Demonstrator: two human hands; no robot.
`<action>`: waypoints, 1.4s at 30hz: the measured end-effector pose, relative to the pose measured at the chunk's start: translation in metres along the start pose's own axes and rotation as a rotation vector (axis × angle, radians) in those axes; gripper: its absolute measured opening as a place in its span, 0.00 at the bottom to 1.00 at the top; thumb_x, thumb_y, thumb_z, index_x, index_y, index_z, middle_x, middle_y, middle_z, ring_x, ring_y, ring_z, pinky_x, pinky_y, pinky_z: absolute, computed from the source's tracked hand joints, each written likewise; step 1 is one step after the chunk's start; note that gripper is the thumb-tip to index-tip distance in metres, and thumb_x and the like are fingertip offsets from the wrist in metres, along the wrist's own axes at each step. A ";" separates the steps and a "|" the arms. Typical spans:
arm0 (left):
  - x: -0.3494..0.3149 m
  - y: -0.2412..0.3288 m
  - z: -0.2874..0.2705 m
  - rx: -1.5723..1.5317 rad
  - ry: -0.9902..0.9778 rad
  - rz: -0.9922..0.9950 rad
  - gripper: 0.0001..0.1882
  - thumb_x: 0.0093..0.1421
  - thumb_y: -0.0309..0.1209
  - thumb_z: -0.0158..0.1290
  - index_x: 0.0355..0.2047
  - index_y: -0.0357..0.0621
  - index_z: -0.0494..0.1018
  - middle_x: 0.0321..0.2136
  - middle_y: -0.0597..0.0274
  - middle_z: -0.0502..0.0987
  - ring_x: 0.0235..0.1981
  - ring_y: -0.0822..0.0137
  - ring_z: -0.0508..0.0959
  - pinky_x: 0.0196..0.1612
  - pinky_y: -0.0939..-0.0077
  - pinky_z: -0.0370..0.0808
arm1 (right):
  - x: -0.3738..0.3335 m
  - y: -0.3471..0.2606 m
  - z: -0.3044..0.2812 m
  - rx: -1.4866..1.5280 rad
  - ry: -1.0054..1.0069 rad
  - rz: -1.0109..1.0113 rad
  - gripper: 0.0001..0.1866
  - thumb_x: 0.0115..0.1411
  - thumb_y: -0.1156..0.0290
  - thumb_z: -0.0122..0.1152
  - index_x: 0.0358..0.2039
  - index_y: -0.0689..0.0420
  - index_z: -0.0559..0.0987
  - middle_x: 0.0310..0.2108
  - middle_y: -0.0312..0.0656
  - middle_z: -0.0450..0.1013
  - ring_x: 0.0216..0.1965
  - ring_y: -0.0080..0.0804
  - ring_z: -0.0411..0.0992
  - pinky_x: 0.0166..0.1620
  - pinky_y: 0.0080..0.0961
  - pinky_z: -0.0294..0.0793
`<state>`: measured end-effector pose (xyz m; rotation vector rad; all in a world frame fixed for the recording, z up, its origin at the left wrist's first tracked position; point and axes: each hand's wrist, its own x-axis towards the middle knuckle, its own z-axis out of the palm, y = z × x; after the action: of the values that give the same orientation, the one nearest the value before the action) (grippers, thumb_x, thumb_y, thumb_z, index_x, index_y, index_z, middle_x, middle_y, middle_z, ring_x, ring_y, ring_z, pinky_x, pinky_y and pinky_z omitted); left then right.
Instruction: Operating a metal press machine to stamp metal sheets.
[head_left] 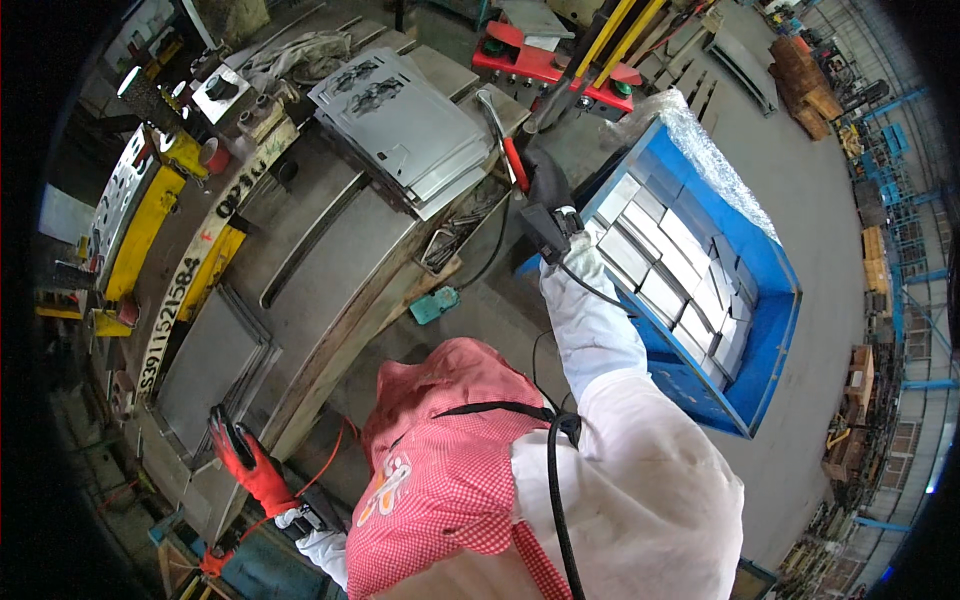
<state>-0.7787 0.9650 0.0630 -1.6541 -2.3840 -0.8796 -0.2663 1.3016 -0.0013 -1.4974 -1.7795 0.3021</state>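
My right hand (550,188), in a dark glove, is closed around a long silver hand tool with a red grip (514,163), which looks like pliers. The tool's head reaches to the edge of a stack of flat grey metal sheets (405,125) with cut-outs on the workbench. My left hand (252,466), in a red glove with black fingers, is at the near left. Its fingers are stretched out beside the near corner of a second stack of plain metal sheets (215,365). Whether the fingertips touch those sheets, I cannot tell.
To the right stands a blue metal bin (775,335) of small flat metal pieces, plastic film over its far rim. A red control stand (545,65) with green buttons is beyond the bench. A teal pedal-like box (435,306) and cables lie near the bench edge. Yellow machine parts (140,235) line the left.
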 end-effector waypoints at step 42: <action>-0.027 0.050 -0.018 0.057 0.038 -0.130 0.24 0.51 0.30 0.51 0.50 0.45 0.64 0.52 0.56 0.64 0.54 0.55 0.60 0.57 0.61 0.53 | -0.099 -0.142 -0.057 1.170 -0.353 0.550 0.09 0.54 0.66 0.51 0.33 0.58 0.72 0.25 0.38 0.70 0.24 0.25 0.68 0.29 0.22 0.68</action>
<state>-0.7279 0.9455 0.0862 -1.4627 -2.4895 -0.8457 -0.3308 1.1550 0.0853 -1.0004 -0.9699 1.6291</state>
